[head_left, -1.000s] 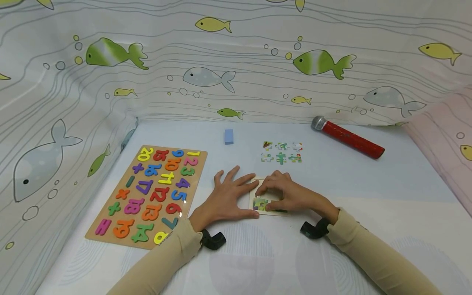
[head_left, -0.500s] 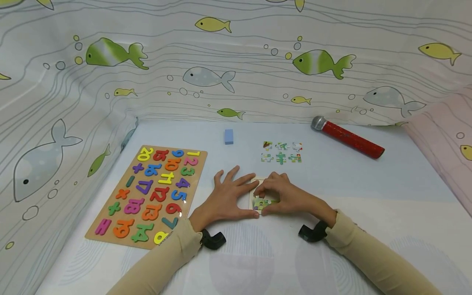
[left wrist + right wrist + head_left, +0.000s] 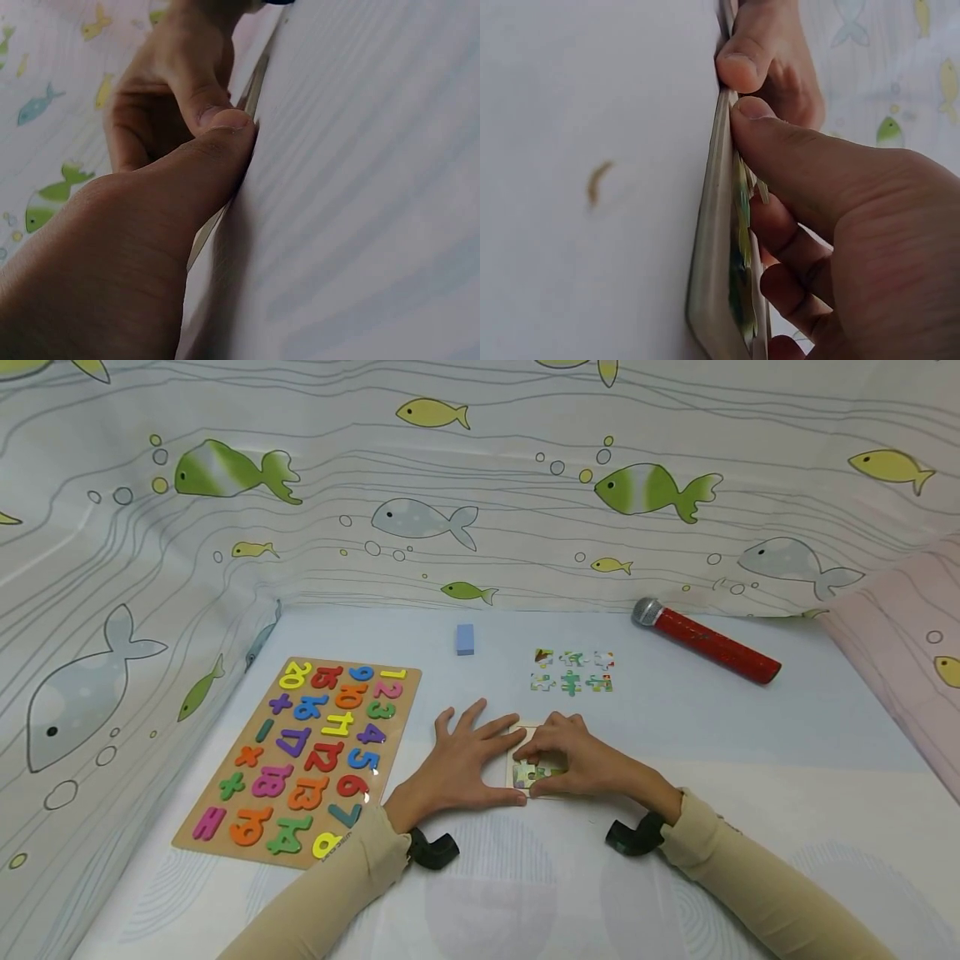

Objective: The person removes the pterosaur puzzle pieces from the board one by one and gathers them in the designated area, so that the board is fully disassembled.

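Observation:
A small wooden puzzle tray [image 3: 711, 225] lies flat on the table, mostly covered by the hands in the head view. My left hand [image 3: 468, 762] spreads its fingers along the tray's left side, and the thumb touches the near corner. Over the tray, my right hand [image 3: 588, 758] bends thumb and fingers around a jigsaw piece [image 3: 762, 192], seen only as a thin edge in the right wrist view. Green-patterned jigsaw pieces [image 3: 522, 775] sit along the tray's near side. Several loose jigsaw pieces [image 3: 572, 682] lie in two rows beyond the hands.
To the left lies a wooden number board [image 3: 405, 710] with coloured numerals and signs. Farther back are a light blue block [image 3: 465, 639] and, at the right, a red microphone [image 3: 716, 647]. A fish-print curtain [image 3: 525, 543] encloses the table's back and sides.
My right hand has slid a little to the left over the tray, its thumb now nearer the left thumb. The left hand has stayed in place.

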Demonstrator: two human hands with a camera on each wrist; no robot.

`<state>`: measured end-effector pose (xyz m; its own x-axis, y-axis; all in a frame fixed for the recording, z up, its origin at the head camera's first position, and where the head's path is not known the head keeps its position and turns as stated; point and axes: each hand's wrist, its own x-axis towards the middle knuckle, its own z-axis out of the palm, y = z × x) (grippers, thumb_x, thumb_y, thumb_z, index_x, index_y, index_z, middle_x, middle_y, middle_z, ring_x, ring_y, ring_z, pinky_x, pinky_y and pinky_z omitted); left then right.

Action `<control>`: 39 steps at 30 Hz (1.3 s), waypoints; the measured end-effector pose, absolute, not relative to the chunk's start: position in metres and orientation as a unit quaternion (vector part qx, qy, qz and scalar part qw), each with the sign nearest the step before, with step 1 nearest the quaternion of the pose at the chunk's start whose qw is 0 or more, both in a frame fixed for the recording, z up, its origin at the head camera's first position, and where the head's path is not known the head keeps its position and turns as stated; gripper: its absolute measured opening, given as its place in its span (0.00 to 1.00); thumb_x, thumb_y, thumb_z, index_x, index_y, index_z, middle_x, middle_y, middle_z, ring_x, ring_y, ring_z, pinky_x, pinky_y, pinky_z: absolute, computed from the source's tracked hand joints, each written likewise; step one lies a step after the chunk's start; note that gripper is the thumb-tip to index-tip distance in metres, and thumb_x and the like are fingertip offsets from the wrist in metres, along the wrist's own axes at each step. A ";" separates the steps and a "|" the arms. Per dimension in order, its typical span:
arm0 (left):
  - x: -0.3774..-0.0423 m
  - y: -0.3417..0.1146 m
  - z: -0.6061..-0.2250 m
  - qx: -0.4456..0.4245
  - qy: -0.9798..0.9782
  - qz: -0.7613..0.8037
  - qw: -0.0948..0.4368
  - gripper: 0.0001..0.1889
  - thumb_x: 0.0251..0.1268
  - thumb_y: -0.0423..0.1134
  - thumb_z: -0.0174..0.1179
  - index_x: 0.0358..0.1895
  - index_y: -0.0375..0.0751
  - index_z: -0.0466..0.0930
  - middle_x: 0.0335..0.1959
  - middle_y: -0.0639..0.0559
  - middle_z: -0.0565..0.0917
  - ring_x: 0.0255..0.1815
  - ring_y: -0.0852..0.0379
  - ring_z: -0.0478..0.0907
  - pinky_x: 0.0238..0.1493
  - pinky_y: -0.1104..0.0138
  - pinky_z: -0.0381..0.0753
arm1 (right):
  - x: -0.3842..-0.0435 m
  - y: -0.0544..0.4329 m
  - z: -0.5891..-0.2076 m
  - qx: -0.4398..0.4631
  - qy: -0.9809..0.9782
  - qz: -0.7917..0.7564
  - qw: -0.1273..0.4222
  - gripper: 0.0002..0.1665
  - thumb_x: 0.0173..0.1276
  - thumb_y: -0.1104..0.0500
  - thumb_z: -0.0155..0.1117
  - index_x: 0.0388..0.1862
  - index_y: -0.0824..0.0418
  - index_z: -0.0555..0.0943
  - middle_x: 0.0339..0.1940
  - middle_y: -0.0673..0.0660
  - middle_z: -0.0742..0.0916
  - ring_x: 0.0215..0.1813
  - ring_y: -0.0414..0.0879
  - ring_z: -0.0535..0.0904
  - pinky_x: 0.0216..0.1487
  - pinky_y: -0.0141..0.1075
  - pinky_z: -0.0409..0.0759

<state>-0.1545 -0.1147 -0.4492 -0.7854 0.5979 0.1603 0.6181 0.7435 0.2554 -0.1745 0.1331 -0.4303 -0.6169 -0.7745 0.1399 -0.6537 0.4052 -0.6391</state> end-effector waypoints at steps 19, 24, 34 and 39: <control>-0.154 -0.114 -0.448 -0.327 -0.932 -0.151 0.036 0.46 0.50 0.76 0.64 0.75 0.65 0.68 0.79 0.59 0.67 0.83 0.35 0.52 0.70 0.27 0.46 | -0.184 0.140 -0.431 -0.418 0.829 -0.363 0.077 0.28 0.58 0.49 0.80 0.59 0.48 0.87 0.39 0.42 0.85 0.48 0.39 0.70 0.51 0.44 0.59; -0.154 -0.114 -0.449 -0.325 -0.934 -0.146 0.034 0.47 0.51 0.77 0.63 0.77 0.72 0.63 0.79 0.59 0.66 0.83 0.35 0.52 0.70 0.27 0.46 | -0.186 0.143 -0.432 -0.420 0.829 -0.364 0.066 0.29 0.60 0.50 0.79 0.61 0.46 0.85 0.38 0.45 0.85 0.49 0.41 0.70 0.52 0.44 0.60; -0.155 -0.114 -0.452 -0.323 -0.935 -0.145 0.033 0.48 0.51 0.77 0.62 0.76 0.64 0.67 0.79 0.58 0.66 0.83 0.35 0.51 0.70 0.28 0.47 | -0.195 0.151 -0.431 -0.395 0.832 -0.386 0.047 0.26 0.61 0.54 0.78 0.59 0.48 0.86 0.38 0.46 0.86 0.49 0.44 0.73 0.51 0.45 0.59; -0.154 -0.114 -0.452 -0.326 -0.932 -0.155 0.036 0.48 0.49 0.77 0.63 0.75 0.61 0.70 0.79 0.57 0.67 0.83 0.35 0.52 0.70 0.28 0.47 | -0.202 0.157 -0.432 -0.384 0.840 -0.383 0.024 0.26 0.60 0.54 0.79 0.58 0.52 0.86 0.38 0.46 0.87 0.49 0.44 0.74 0.53 0.45 0.63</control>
